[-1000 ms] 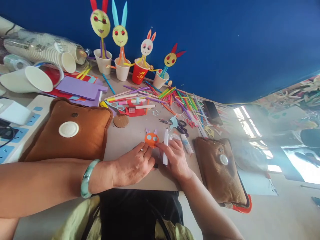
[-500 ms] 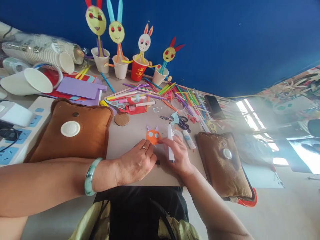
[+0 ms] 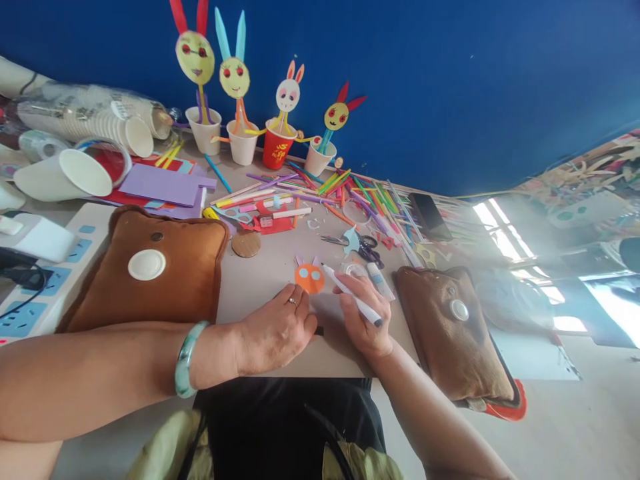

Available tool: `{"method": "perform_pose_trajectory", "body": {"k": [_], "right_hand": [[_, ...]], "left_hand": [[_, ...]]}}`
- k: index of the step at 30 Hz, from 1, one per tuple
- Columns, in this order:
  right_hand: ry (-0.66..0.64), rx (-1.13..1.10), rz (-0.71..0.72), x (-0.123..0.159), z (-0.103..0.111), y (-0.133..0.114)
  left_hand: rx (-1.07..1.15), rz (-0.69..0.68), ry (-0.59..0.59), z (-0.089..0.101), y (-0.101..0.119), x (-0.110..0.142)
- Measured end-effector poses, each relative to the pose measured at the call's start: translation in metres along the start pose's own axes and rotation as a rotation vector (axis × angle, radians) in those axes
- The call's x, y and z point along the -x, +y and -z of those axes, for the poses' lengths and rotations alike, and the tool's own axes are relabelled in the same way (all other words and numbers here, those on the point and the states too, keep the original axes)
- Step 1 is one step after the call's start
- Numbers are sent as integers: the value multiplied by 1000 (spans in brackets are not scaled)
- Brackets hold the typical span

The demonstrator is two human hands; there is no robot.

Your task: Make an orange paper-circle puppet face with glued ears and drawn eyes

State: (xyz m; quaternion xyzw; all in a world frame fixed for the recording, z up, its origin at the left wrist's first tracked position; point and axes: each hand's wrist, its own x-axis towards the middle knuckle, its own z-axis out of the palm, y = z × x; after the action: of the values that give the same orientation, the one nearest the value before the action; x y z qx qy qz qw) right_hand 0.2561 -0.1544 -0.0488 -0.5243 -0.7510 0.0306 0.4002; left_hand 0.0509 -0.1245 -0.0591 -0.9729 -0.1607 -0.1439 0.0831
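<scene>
Open tabletop (image 3: 257, 283) between left cushion (image 3: 185, 287) and orange disc (image 3: 309, 285); scissors (image 3: 369, 255), white tube (image 3: 381, 280) block way past right hand (image 3: 367, 319).

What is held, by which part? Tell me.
The right hand holds the slim white marker by its barrel. The left hand rests by the round orange paper face; its grip cannot be told.

The orange face cutout (image 3: 309, 285) is smooth, matt paper; the marker (image 3: 364, 307) has a smooth plastic barrel. The left cushion (image 3: 187, 280) is brown cloth with a smooth, plastic-looking white cap (image 3: 147, 265), whereas the right cushion (image 3: 440, 333) shows a plush, napped surface. The bracelet (image 3: 183, 360) is polished and glossy, the disc (image 3: 246, 244) brown cardboard-like stock, the tabletop (image 3: 260, 280) smooth and matt.
</scene>
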Motion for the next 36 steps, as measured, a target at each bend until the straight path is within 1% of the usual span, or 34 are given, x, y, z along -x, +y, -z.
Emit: {"method": "perform_pose_trajectory", "body": {"k": [6, 9, 17, 23, 26, 32, 36], "right_hand": [[15, 8, -56, 0, 0, -4], [16, -1, -54, -1, -1, -4], [80, 108, -64, 0, -7, -2], [101, 150, -113, 2, -8, -1], [102, 106, -138, 3, -7, -2], [117, -110, -249, 11, -10, 2], [119, -164, -291, 12, -10, 0]], "left_hand": [[-34, -11, -16, 0, 0, 0], [-51, -10, -7, 1, 0, 0], [-23, -27, -8, 0, -1, 0], [-14, -9, 10, 0, 0, 1], [9, -6, 4, -1, 0, 1], [-11, -19, -15, 0, 0, 0], [18, -6, -11, -1, 1, 0]]}}
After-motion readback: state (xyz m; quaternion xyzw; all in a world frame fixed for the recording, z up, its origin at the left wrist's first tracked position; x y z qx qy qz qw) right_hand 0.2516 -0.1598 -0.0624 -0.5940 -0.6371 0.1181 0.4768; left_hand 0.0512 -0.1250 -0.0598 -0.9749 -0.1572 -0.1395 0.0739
